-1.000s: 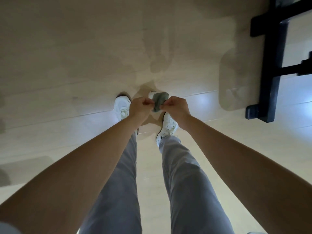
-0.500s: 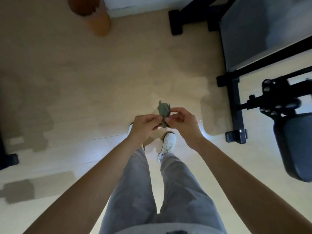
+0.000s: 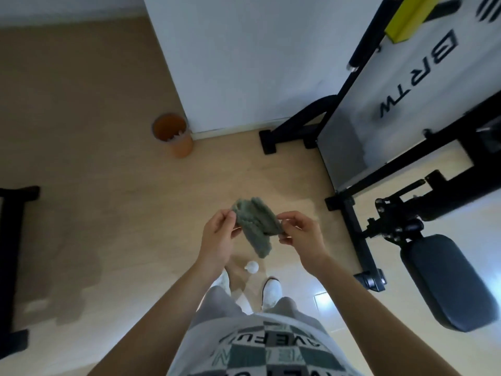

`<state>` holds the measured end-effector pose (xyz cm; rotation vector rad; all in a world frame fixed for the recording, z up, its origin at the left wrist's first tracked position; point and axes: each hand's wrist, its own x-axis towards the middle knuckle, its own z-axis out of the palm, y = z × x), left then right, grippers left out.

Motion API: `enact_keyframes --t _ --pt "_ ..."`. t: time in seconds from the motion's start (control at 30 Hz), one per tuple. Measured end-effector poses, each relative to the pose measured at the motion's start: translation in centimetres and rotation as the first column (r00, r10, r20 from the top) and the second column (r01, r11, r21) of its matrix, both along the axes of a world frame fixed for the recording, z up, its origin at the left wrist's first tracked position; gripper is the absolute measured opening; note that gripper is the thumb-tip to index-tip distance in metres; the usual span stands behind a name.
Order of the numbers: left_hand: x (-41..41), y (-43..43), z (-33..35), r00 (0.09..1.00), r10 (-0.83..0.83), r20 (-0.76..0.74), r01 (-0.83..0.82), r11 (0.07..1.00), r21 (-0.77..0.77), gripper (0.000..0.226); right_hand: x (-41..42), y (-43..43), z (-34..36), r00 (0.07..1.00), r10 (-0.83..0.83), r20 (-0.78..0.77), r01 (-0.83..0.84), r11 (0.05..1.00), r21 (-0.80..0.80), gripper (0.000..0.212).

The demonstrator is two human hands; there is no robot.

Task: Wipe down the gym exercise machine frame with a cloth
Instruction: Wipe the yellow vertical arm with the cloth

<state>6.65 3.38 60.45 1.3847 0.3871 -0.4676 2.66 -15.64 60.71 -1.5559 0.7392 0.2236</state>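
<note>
A grey-green fluffy cloth [image 3: 256, 226] hangs stretched between both hands in front of me. My left hand [image 3: 218, 238] pinches its upper left edge, and my right hand [image 3: 302, 236] pinches its right edge. The black frame of the gym exercise machine [image 3: 357, 232] stands to the right on the floor, with a dark padded rest [image 3: 447, 286] on an arm and a white panel [image 3: 385, 85] with black letters behind it. Neither hand touches the machine.
An orange bin [image 3: 173, 134] stands by the white wall corner [image 3: 244, 63]. A small white object [image 3: 252, 266] lies on the pale wooden floor just ahead of my shoes. Another black frame [image 3: 12, 253] runs along the left edge.
My view has tilted up from the floor, bringing the machine, wall and bin into sight. My hands have moved apart and spread the bunched cloth open between them.
</note>
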Motion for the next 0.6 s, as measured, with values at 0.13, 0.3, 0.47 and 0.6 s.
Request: enact_keyframes --t 0.13,0.3,0.47,0.6 --pt "2.9 0.0 3.1 0.998 0.035 0.051 -0.033 0.998 -0.054 0.021 0.2 -1.0 2.4 0.987 0.131 -0.095 -0.157 0.925 -0.346 0.029" --pt "8.2 0.2 7.0 0.948 -0.276 0.155 0.283 0.959 -0.022 0.019 2.3 -0.7 5.9 0.984 0.138 0.11 -0.094 0.938 -0.335 0.032" --pt "13.2 -1.1 11.1 0.749 -0.597 0.287 0.593 0.798 0.111 0.023 7.6 0.3 9.6 0.929 0.291 0.228 -0.237 0.943 -0.235 0.074" --pt "16.7 -4.0 13.7 0.63 -0.673 0.387 0.652 0.729 0.206 0.02 10.1 -1.1 12.0 0.92 0.219 0.326 -0.164 0.968 -0.188 0.028"
